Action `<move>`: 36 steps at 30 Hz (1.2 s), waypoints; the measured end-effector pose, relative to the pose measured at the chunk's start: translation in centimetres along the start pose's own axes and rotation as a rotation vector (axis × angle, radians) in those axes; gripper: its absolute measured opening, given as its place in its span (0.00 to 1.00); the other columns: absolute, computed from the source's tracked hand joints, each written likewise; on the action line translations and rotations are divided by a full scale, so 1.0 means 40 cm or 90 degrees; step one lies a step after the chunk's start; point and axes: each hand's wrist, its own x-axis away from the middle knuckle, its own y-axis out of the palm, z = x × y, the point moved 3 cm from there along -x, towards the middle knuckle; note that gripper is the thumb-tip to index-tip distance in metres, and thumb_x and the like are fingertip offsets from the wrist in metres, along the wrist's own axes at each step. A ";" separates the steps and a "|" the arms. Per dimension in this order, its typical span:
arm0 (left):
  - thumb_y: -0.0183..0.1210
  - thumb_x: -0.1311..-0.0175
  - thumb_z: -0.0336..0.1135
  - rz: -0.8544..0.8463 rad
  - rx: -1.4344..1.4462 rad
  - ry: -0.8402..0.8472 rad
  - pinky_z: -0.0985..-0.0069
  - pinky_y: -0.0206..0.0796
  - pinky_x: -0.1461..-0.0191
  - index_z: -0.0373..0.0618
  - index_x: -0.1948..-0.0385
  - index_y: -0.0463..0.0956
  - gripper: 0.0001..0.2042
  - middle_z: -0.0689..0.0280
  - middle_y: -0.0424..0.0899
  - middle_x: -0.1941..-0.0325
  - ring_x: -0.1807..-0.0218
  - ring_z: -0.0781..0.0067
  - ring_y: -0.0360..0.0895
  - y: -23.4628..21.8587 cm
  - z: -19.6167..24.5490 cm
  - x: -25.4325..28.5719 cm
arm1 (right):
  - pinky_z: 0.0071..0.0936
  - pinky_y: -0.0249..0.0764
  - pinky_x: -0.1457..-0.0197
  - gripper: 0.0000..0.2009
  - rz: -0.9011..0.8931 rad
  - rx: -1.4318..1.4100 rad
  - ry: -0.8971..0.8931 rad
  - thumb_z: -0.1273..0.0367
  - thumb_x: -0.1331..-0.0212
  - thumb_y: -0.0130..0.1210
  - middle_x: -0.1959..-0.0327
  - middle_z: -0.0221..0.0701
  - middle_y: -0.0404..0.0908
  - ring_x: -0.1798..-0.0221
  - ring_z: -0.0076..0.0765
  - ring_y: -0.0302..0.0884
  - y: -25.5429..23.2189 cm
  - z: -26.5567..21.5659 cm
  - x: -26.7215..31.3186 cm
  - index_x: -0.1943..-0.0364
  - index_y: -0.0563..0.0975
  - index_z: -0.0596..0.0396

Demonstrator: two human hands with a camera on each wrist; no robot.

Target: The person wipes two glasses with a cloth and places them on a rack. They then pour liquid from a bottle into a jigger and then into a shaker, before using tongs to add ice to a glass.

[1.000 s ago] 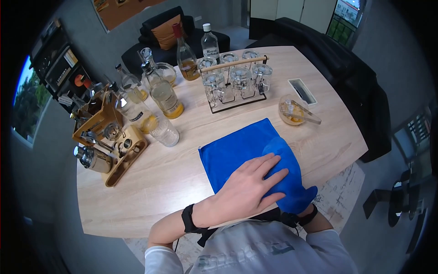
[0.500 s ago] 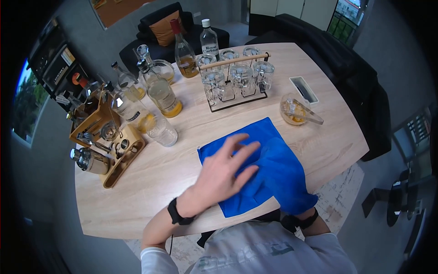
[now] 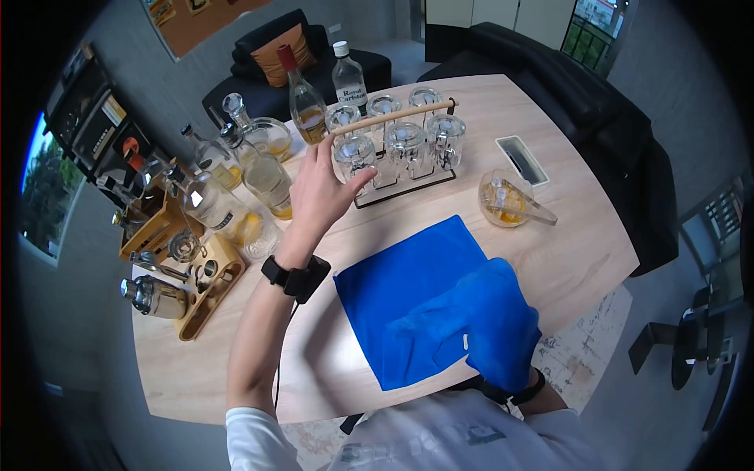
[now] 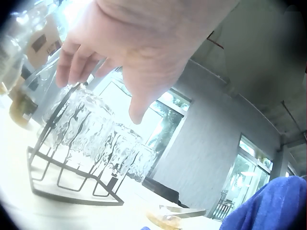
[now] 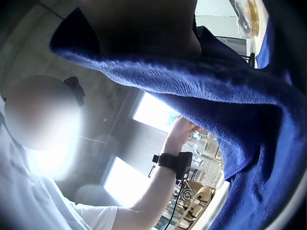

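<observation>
In the head view my left hand [image 3: 322, 192] reaches to the left end of the rack's wooden handle [image 3: 393, 118], thumb spread beside the front-left glass mug [image 3: 356, 157]. The left wrist view has its fingers and thumb apart above the glasses [image 4: 81, 120] and black wire rack [image 4: 72, 194]; contact is unclear. Several clear mugs hang upside down on this rack. Blue cloth [image 3: 408, 282] lies flat at the table's near side, and blue cloth [image 3: 503, 322] covers my right hand, whose fingers are hidden. Cloth drapes around that forearm [image 5: 144, 28] in the right wrist view.
Glass bottles [image 3: 267, 177] and a ribbed glass [image 3: 261, 239] stand left of the rack. Farther left are a wooden bar-tool stand [image 3: 212, 294] and a metal shaker [image 3: 153, 298]. A bowl with tongs [image 3: 503, 200] sits right, near a table inset [image 3: 521, 160].
My left hand has left the blue cloth and moved forward and left to the rack's handle. The cloth-covered right hand remains at the near edge, its covering bunched differently.
</observation>
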 end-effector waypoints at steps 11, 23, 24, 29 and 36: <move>0.66 0.48 0.63 -0.024 -0.004 -0.082 0.63 0.73 0.52 0.43 0.42 0.68 0.39 0.49 0.84 0.55 0.53 0.49 0.82 0.071 -0.014 -0.040 | 0.35 0.72 0.70 0.04 -0.022 -0.084 0.207 0.68 0.48 0.56 0.68 0.32 0.83 0.72 0.39 0.78 0.025 -0.134 -0.068 0.69 0.80 0.48; 0.68 0.49 0.59 0.078 0.042 -0.039 0.65 0.73 0.54 0.43 0.48 0.74 0.33 0.53 0.85 0.60 0.58 0.54 0.83 0.053 -0.009 -0.054 | 0.30 0.74 0.59 0.09 -0.042 -0.032 -0.148 0.67 0.46 0.58 0.61 0.36 0.84 0.62 0.41 0.79 0.031 -0.038 -0.052 0.64 0.79 0.56; 0.68 0.49 0.59 0.128 0.033 -0.009 0.64 0.74 0.57 0.42 0.48 0.74 0.33 0.53 0.84 0.61 0.61 0.54 0.84 0.043 -0.010 -0.054 | 0.30 0.74 0.58 0.09 -0.043 -0.058 -0.133 0.67 0.45 0.58 0.60 0.35 0.83 0.61 0.41 0.79 0.033 -0.029 -0.053 0.63 0.78 0.56; 0.71 0.50 0.54 0.202 0.105 -0.008 0.70 0.74 0.54 0.42 0.47 0.74 0.32 0.55 0.85 0.60 0.57 0.60 0.84 -0.080 0.026 -0.052 | 0.30 0.74 0.55 0.10 -0.054 -0.187 -0.081 0.67 0.44 0.58 0.58 0.35 0.82 0.58 0.40 0.79 0.049 0.010 -0.043 0.60 0.78 0.56; 0.61 0.35 0.35 0.006 0.718 -0.140 0.77 0.70 0.46 0.35 0.41 0.67 0.23 0.59 0.80 0.50 0.49 0.73 0.78 -0.231 0.060 0.140 | 0.29 0.73 0.50 0.12 -0.165 -0.283 -0.108 0.66 0.42 0.57 0.54 0.34 0.81 0.54 0.39 0.78 0.083 0.000 -0.057 0.55 0.76 0.56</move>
